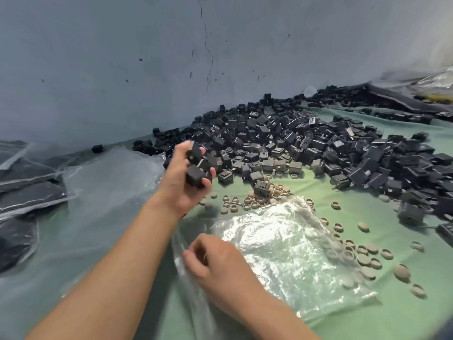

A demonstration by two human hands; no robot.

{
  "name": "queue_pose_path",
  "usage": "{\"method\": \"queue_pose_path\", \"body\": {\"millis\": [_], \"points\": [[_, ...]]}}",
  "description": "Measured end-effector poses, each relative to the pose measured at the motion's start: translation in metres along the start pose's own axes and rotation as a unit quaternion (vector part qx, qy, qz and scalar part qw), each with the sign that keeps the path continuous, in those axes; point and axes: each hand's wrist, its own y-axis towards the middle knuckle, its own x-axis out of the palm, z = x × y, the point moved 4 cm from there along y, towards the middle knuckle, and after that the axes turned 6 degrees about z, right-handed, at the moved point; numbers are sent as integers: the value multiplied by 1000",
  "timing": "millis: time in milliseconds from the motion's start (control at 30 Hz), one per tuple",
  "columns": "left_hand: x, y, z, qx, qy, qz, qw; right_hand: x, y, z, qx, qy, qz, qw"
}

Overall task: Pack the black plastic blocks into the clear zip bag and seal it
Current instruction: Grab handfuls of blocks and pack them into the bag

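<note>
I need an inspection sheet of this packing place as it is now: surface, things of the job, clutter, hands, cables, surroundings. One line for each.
surface: green cloth covers the table.
job's things: large pile of black blocks against the wall; clear zip bag lies flat, no blocks seen inside.
clutter: round tan caps scattered beside and partly under the bag; filled bags stacked at far left.
grippers: left hand grips a few black blocks above the cloth; right hand pinches the bag's edge.
cables: nothing seen.
surroundings: grey wall with a thin crack.
</note>
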Motion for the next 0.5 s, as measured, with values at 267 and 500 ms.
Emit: {"method": "queue_pose_path", "body": {"millis": [267,500], "points": [[-31,-136,-22,-59,-357,-132,923,-10,-19,-1,88,113,61,988],[-54,-200,-52,-54,-422,-4,905,11,-41,-21,65,116,-40,990]]}}
